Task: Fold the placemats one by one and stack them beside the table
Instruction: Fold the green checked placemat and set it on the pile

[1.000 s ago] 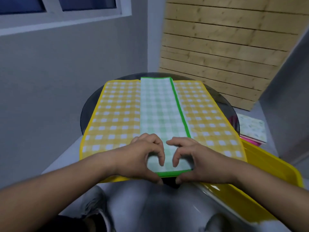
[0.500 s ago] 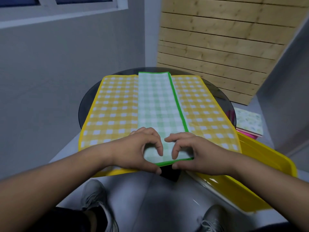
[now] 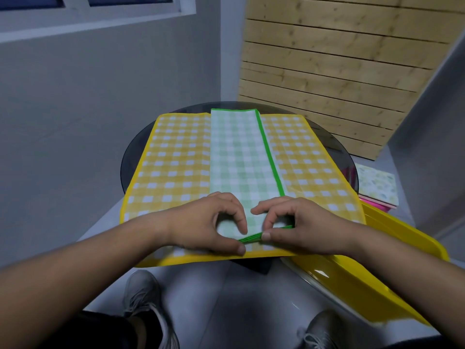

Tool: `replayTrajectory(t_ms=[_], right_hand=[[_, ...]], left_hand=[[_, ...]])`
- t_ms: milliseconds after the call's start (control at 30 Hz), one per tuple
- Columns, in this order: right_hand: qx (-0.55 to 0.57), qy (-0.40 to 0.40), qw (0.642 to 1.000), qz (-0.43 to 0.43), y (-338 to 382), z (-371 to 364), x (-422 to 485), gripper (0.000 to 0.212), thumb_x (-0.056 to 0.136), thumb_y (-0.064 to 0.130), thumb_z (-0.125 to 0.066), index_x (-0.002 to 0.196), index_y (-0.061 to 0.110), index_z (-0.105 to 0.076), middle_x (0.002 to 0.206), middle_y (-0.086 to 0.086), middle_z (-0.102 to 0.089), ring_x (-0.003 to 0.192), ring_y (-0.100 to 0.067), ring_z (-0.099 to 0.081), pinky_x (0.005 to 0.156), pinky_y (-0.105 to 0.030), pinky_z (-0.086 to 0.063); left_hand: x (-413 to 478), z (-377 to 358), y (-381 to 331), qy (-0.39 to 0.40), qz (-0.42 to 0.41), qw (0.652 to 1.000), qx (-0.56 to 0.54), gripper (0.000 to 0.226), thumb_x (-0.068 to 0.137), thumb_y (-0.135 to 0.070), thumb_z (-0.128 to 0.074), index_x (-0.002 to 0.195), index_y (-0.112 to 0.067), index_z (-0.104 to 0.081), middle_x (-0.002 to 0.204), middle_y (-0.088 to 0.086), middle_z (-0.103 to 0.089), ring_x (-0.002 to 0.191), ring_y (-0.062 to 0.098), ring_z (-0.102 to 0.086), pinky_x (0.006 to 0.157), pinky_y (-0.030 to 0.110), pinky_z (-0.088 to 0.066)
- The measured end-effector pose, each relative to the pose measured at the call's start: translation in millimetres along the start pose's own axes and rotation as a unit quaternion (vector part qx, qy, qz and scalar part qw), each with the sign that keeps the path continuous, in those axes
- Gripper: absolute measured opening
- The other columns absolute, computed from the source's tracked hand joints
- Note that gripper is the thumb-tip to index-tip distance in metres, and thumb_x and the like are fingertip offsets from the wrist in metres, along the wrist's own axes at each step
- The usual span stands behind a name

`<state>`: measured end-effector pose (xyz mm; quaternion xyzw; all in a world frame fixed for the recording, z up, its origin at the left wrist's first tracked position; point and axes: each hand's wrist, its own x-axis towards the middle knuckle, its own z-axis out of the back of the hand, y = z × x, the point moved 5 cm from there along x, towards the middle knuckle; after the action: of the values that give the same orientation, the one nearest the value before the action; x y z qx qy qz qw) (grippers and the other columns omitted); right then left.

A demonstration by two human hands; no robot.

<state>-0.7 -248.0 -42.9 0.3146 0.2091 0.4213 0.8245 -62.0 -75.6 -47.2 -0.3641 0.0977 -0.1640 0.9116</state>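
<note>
Now, green placemat (image 3: 239, 157): lying as a long, narrow checked strip, folded in layers, with a bright green border running along its right side; it is stretching down the middle of the yellow placemat (image 3: 173, 162).
Yellow placemat: spreading flat and wide, checked yellow and white with a plain yellow border, overhanging the near rim of the desk (image 3: 337, 152).
Desk: round, dark, glossy glass, showing past the mats at the far side.
Left grip (image 3: 208, 222): curling its fingers onto the strip's near end, thumb lying under the edge, pinching it.
Right grip (image 3: 299, 222): pinching likewise just beside, thumb tip pressing the stacked green edges, which are lifting slightly.
Strip and grip: the near end is sitting between both grips, the rest reaching away from them.
Tray (image 3: 392, 238): smooth yellow plastic, lying low to the right.
Folded stack (image 3: 375, 182): pale patterned piece resting over pink, beyond the tray.
</note>
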Motion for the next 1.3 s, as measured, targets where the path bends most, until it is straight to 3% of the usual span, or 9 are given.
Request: replayTrajectory(t_ms=[133,400,633,733,833,900,967,1067,1300], right_hand=[[0.047,-0.033,0.998,-0.006,1.9,8.2,2.1,0.008,0.082,0.026,-0.077,0.081,0.018,-0.076,0.114,0.015,-0.068,0.106,0.011,-0.059,0.084,-0.002,-0.04],[0.145,-0.093,0.985,0.002,15.0,48.7,16.1,0.004,0.078,0.015,-0.08,0.077,0.013,-0.076,0.103,0.008,-0.076,0.097,-0.007,-0.07,0.086,-0.018,-0.053],[0.246,-0.179,0.952,0.008,-7.4,91.8,36.3,0.052,0.057,0.053,-0.083,0.096,0.02,-0.075,0.094,0.004,-0.075,0.086,-0.011,-0.067,0.078,-0.025,-0.05],[0.278,-0.167,0.946,-0.015,-24.0,90.0,54.9,0.044,0.073,0.033,-0.082,0.111,0.013,-0.07,0.108,-0.003,-0.075,0.097,-0.018,-0.071,0.081,-0.027,-0.056],[0.272,-0.149,0.95,-0.044,-42.6,81.7,78.1,0.038,0.085,0.014,-0.072,0.122,0.011,-0.063,0.11,-0.007,-0.074,0.1,-0.023,-0.071,0.087,-0.04,-0.056],[0.225,-0.161,0.958,-0.075,-58.3,76.7,89.2,0.029,0.088,0.015,-0.068,0.116,0.019,-0.063,0.089,-0.001,-0.074,0.082,-0.021,-0.07,0.074,-0.039,-0.055],[0.156,-0.178,0.966,-0.107,-75.2,72.1,97.0,0.017,0.087,0.024,-0.068,0.103,0.025,-0.063,0.07,-0.013,-0.058,0.064,-0.019,-0.056,0.059,-0.035,-0.045],[0.119,-0.196,0.966,-0.123,-85.4,71.7,105.0,0.02,0.088,0.021,-0.07,0.106,0.018,-0.061,0.064,-0.009,-0.039,0.059,-0.018,-0.041,0.057,-0.03,-0.035],[0.06,-0.239,0.958,-0.145,-90.6,71.4,113.6,0.041,0.086,0.024,-0.072,0.117,0.031,-0.046,0.062,0.0,-0.042,0.057,-0.016,-0.043,0.059,-0.031,-0.039]], left_hand=[[2.2,4.8,-3.5,0.004,0.003,1.0,-0.027,0.028,0.072,-0.039,-0.086,0.092,-0.026,-0.071,0.108,-0.008,-0.065,0.107,0.011,-0.061,0.099,0.036,-0.046],[10.3,51.8,-16.3,-0.07,0.002,0.994,-0.082,0.011,0.08,-0.031,-0.078,0.082,-0.02,-0.077,0.082,0.005,-0.075,0.079,0.033,-0.068,0.077,0.051,-0.055],[28.0,109.8,-38.6,-0.228,-0.023,0.967,-0.11,0.006,0.085,-0.016,-0.077,0.081,-0.011,-0.078,0.076,-0.002,-0.073,0.071,0.003,-0.062,0.068,0.016,-0.048],[44.2,130.3,-34.3,-0.31,-0.004,0.94,-0.144,0.007,0.086,-0.019,-0.076,0.085,-0.012,-0.077,0.069,-0.013,-0.067,0.064,-0.002,-0.058,0.062,0.01,-0.044],[64.0,145.3,-14.3,-0.384,0.031,0.908,-0.165,0.013,0.084,-0.024,-0.079,0.093,-0.015,-0.077,0.079,-0.011,-0.069,0.07,-0.001,-0.062,0.07,0.015,-0.048],[77.4,147.7,6.1,-0.414,0.065,0.892,-0.171,0.034,0.078,-0.033,-0.083,0.107,-0.018,-0.072,0.097,-0.008,-0.071,0.09,0.004,-0.067,0.088,0.025,-0.053],[86.9,141.2,31.6,-0.406,0.133,0.881,-0.202,0.066,0.071,-0.044,-0.086,0.125,-0.019,-0.057,0.108,-0.002,-0.069,0.099,0.014,-0.069,0.095,0.036,-0.054],[88.5,125.0,61.3,-0.336,0.261,0.884,-0.193,0.092,0.071,-0.041,-0.087,0.141,-0.013,-0.033,0.103,0.003,-0.067,0.091,0.02,-0.068,0.079,0.036,-0.055],[77.2,106.9,80.7,-0.232,0.33,0.91,-0.095,0.074,0.078,-0.028,-0.083,0.138,-0.014,-0.043,0.122,0.005,-0.056,0.091,0.016,-0.054,0.075,0.023,-0.039]])
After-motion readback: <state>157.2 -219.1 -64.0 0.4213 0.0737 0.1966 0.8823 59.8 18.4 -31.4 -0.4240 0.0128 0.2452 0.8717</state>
